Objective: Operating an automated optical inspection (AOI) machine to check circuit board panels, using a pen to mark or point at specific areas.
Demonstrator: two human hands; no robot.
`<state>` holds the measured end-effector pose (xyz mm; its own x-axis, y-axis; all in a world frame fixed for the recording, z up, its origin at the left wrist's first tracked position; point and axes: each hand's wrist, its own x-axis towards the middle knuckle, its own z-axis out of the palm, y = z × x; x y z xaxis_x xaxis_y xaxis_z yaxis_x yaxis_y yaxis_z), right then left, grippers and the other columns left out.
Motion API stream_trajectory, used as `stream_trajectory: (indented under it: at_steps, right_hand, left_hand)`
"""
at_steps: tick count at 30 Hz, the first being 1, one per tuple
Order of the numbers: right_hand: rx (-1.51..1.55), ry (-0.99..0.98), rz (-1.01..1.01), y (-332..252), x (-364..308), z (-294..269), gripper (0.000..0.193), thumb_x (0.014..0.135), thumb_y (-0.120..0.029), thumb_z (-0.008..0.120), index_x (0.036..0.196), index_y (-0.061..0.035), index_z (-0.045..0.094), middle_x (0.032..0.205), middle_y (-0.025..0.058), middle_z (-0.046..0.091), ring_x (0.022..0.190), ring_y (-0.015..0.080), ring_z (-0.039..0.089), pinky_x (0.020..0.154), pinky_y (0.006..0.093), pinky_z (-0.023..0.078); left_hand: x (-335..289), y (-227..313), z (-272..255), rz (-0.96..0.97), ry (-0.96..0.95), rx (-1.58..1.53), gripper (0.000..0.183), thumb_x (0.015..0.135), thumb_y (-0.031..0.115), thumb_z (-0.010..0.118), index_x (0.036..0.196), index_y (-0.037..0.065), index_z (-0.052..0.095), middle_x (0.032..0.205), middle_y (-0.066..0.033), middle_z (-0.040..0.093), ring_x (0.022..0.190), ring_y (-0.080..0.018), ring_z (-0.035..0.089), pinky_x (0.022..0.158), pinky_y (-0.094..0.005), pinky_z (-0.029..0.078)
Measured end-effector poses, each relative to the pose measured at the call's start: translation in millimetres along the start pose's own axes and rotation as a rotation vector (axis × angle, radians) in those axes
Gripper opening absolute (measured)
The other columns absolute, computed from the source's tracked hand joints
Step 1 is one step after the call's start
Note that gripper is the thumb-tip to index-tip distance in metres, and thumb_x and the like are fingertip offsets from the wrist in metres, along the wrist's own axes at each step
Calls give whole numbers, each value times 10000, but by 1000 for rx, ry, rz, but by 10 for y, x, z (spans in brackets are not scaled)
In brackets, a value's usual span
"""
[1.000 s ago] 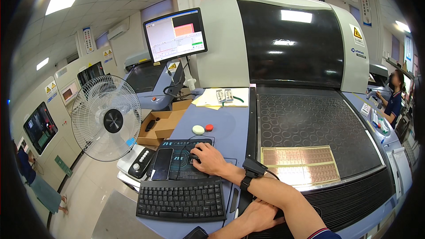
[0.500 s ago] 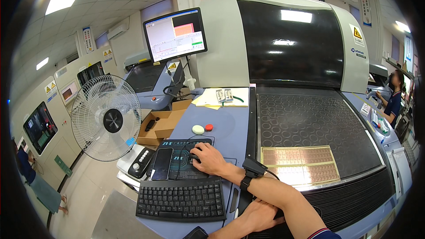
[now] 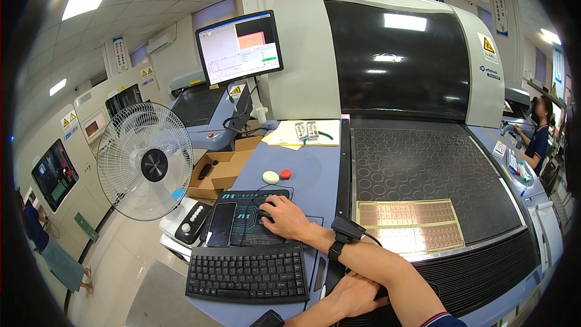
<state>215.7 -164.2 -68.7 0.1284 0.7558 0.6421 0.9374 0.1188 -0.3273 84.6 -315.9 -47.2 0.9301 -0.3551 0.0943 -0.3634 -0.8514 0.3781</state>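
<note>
My right hand is curled over a dark computer mouse, which sits on a black printed mouse pad. A black strap with a small device is around my right wrist. Below it, my left hand rests at the machine's front, partly under my right forearm; its fingers are mostly covered. A black keyboard lies in front of the pad, and a dark phone rests on the pad's left part. On the machine's black bed lies a copper-coloured circuit panel.
A lit monitor stands behind the blue console, which carries a white button, a red button and yellow papers. A fan and an open cardboard box are at left. One person stands far right, another far left.
</note>
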Motion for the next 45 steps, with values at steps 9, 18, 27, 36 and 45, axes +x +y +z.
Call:
stream_trajectory:
  at_steps: [9,18,27,36,45]
  right_hand:
    - [4,-1,-2,-11,-1,-5,304,900,-208,725,1169,-68,700,1241,137,642,1138,340,620,987,433,529]
    - [51,-48,-29,-9,4,-28,321,910,-211,724,1198,-73,688,1269,143,628,1156,356,615,994,446,527]
    - [87,-24,-84,-3,6,1,309,930,-212,707,1203,-69,686,1272,152,627,1163,356,614,1006,443,521]
    - [97,-41,-88,-9,2,-16,316,937,-212,705,1215,-63,684,1286,153,623,1170,356,610,1027,444,506]
    - [96,-51,-84,-6,7,-18,330,943,-217,702,1229,-54,680,1287,160,620,1176,360,604,1032,442,501]
  left_hand:
    - [6,-7,28,-9,-9,12,707,1018,521,561,1364,-96,557,1402,-296,577,1385,-424,494,1210,-489,332]
    - [15,2,-1,-28,-23,-20,688,1004,499,591,1350,-96,569,1386,-298,590,1364,-424,512,1198,-491,344]
    - [4,-2,-1,-11,-12,-34,708,1000,505,595,1349,-111,562,1385,-312,585,1357,-434,517,1191,-494,356]
    - [-4,-5,32,-1,48,-36,708,1017,540,563,1352,-82,588,1395,-286,590,1367,-427,506,1188,-493,357]
    - [7,-26,55,-3,37,-47,729,1013,560,555,1351,-84,592,1401,-288,585,1367,-437,503,1187,-497,359]
